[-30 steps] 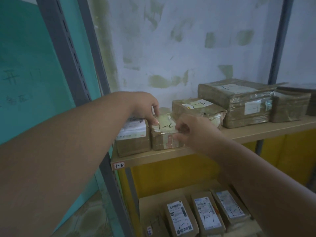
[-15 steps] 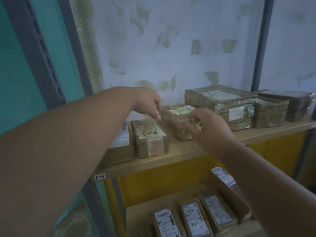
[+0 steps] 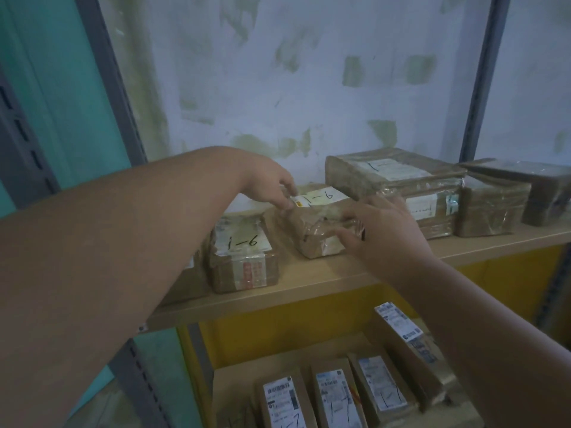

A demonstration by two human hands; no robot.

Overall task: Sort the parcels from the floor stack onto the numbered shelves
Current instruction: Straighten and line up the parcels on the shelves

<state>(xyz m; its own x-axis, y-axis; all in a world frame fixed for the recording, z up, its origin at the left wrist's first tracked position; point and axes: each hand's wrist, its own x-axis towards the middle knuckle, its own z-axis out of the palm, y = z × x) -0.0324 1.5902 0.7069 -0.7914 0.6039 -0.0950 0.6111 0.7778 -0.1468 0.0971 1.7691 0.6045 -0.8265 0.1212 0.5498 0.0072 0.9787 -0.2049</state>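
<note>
A left hand (image 3: 272,188) and a right hand (image 3: 381,225) rest spread fingers on a taped brown parcel (image 3: 318,225) marked "1-6", lying on the upper wooden shelf (image 3: 324,279). Beside it sits another "1-6" parcel (image 3: 242,257). More parcels (image 3: 336,396) lie below.

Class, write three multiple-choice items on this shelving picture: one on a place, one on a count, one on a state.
1. The parcel between both hands lies:
A. upper shelf
B. lower shelf
C. floor

2. How many parcel tops on the upper shelf plainly read "1-6"?
A. none
B. two
C. five

3. The right hand is:
A. a fist
B. touching the parcel with spread fingers
C. hanging idle

Answers:
1 A, it rests on the upper board.
2 B, that parcel and its left neighbour.
3 B, fingers lie on its wrapping; the left hand touches its label.
</note>
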